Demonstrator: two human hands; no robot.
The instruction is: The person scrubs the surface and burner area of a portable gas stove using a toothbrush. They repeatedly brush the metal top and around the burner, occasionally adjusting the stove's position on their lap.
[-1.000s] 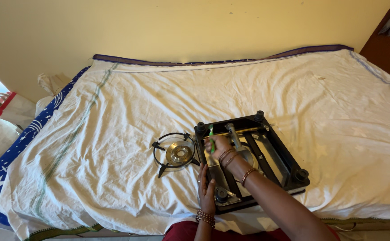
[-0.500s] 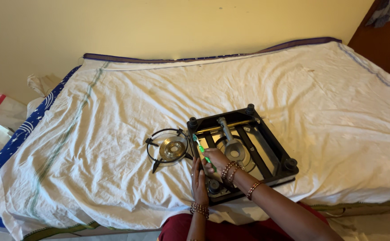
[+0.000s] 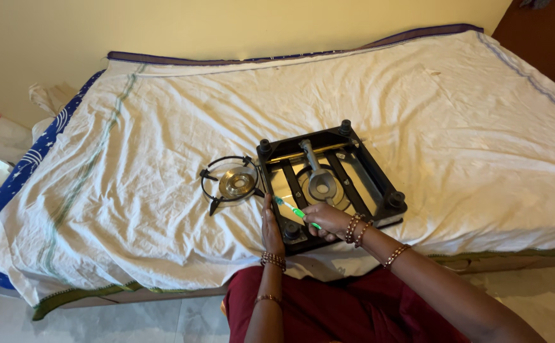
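An upturned black gas stove (image 3: 353, 184) with four round feet lies on a white sheet over a bed (image 3: 417, 101). My right hand (image 3: 328, 219) holds a green toothbrush (image 3: 293, 209), its head pointing at the stove's near left part. My left hand (image 3: 271, 225) rests flat against the stove's near left edge. To the left of the stove sits a black pan support ring (image 3: 217, 184) with a brass burner cap (image 3: 237, 182) inside it.
A blue starred cloth (image 3: 10, 190) hangs from the bed's left side. A yellow wall (image 3: 226, 25) runs behind the bed. My dark red garment (image 3: 328, 305) shows at the bottom, above a pale tiled floor (image 3: 131, 324).
The view has shifted, so the stove sits a little higher in the picture. My right hand has drawn back toward the stove's near left corner with the toothbrush. My left hand stays at the edge.
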